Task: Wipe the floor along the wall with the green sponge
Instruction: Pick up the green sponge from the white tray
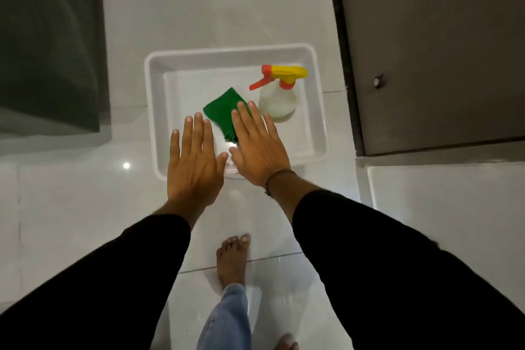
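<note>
Glossy white floor tiles (71, 221) fill the room, reflecting a ceiling light, with a bare foot (233, 258) planted nearest the camera below the two black-sleeved arms. Both palms face down, held flat above the floor. On the left hand (193, 162) the fingers (196, 133) lie straight and close together, gripping nothing; on the right hand (258, 150) the fingers (250, 119) are likewise straight, slightly spread and empty. Just beyond and partly beneath the right fingertips lies the folded green sponge cloth (224, 111), resting inside a shallow white rectangular plastic tray (153, 88). Right of those fingertips, in the same tray, stands a translucent spray bottle with a yellow and red trigger head (278, 94). Farther off, a dark cabinet door (426, 51) rises to the right and a dark grey panel (48, 37) to the left.

Likely risks: a careless reach for the sponge could knock the nearby bottle over, and the light tray may slide on the slick tiles.
</note>
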Demonstrator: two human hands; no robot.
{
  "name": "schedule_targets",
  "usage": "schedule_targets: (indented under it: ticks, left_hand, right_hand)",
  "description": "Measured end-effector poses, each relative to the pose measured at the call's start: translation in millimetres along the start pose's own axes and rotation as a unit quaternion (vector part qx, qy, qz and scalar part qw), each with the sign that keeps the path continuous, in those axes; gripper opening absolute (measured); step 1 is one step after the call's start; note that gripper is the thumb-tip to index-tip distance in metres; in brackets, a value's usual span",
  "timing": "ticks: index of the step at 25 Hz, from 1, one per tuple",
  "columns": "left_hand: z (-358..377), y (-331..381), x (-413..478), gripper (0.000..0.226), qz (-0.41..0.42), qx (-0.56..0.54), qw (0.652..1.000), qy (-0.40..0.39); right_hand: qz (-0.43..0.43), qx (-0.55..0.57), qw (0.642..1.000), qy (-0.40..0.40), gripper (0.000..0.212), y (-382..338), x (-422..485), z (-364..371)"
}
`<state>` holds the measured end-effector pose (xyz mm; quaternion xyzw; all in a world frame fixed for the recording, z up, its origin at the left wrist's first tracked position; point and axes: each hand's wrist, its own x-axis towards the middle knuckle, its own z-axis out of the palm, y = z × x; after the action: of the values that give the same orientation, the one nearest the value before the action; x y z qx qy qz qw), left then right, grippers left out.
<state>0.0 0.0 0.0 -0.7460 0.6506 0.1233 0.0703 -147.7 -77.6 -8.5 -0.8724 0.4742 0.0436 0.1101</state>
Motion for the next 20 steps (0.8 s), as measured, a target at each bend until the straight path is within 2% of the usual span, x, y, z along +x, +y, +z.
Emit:
schedule_targets:
  ticks: [3,7,12,16,18,20]
  left_hand:
    - [19,-9,20,0.081,-0.020,-0.015,0.999,-0.037]
    - [39,-22,27,0.079,0.004,-0.048,0.999,-0.015]
    - [47,-24,28,0.077,0.032,-0.065,0.997,0.024]
    - [36,-21,19,0.077,0.034,-0.055,0.997,0.030]
    - [21,-14,4,0.076,0.050,-0.046,0.997,0.039]
    - [7,-5,-19,0.076,0.068,-0.049,0.995,0.044]
  right_hand:
    - [-0.021,0.002,1.000,-0.023,0.083,-3,41,19]
    - [-0.048,0.005,0.997,-0.061,0.094,0,63,40]
    - [-0.038,-0.009,0.998,-0.049,0.064,1,73,57]
    - [-0.016,0.030,0.998,-0.054,0.061,-1,64,35]
    - [-0.015,0.048,0.999,-0.019,0.053,-1,35,16]
    - [-0.011,0.079,0.997,0.024,0.056,-2,-9,-9]
